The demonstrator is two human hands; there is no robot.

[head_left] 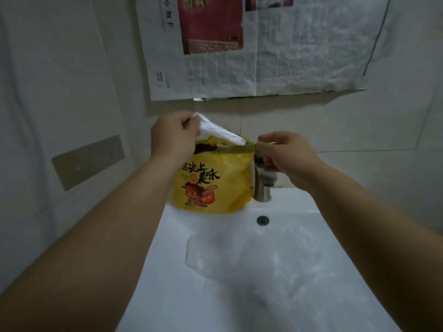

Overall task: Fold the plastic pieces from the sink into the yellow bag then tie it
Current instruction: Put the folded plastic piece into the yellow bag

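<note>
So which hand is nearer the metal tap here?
Right. The right hand is directly over the tap, hiding its top, and pinches the rim of the yellow bag. The left hand is on the bag's far side, holding a plastic piece.

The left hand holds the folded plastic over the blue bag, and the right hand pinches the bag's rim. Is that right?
Not quite: the bag is yellow, not blue, as the head view shows. The left hand does hold the folded plastic over it, and the right hand pinches its rim.

Glossy plastic yellow bag (211,185), brushed-metal faucet (263,190)
</note>
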